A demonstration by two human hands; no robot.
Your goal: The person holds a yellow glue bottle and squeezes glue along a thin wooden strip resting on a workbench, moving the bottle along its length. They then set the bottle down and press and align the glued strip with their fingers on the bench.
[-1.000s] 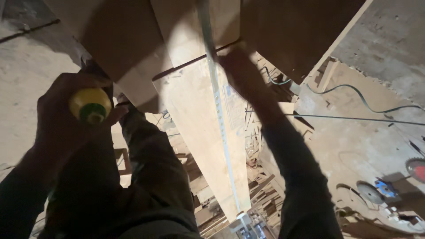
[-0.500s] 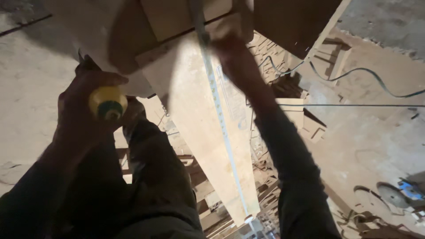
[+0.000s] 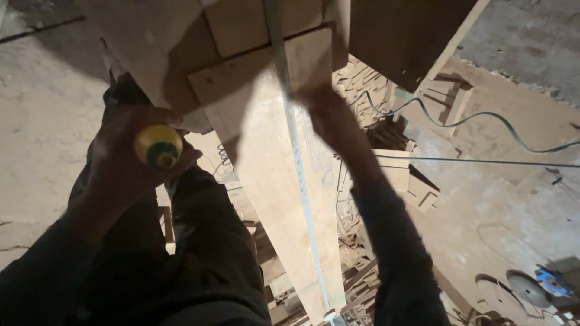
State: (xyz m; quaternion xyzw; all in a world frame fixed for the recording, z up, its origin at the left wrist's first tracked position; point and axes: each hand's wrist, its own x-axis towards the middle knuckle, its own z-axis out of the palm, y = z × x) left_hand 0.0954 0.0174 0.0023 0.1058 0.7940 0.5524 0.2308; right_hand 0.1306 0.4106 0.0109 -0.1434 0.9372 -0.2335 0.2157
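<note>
Overhead, left hand (image 3: 130,160) grips a yellow-handled tool (image 3: 158,147); right hand (image 3: 323,111) presses flat on the plank (image 3: 275,181).

Dusty concrete floor (image 3: 507,199), dimly lit, strewn with wood offcuts (image 3: 417,181).

Floor (image 3: 531,121) w/ cable (image 3: 483,121), scraps (image 3: 423,187)

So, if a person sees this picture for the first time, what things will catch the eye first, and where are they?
Probably the long pale wooden board running down the middle, with a metal ruler lying along it. The right hand presses on the ruler near the top. At the left, the left hand grips a tool with a round yellow handle. A thin cable curves over the dusty floor at the right.
</note>
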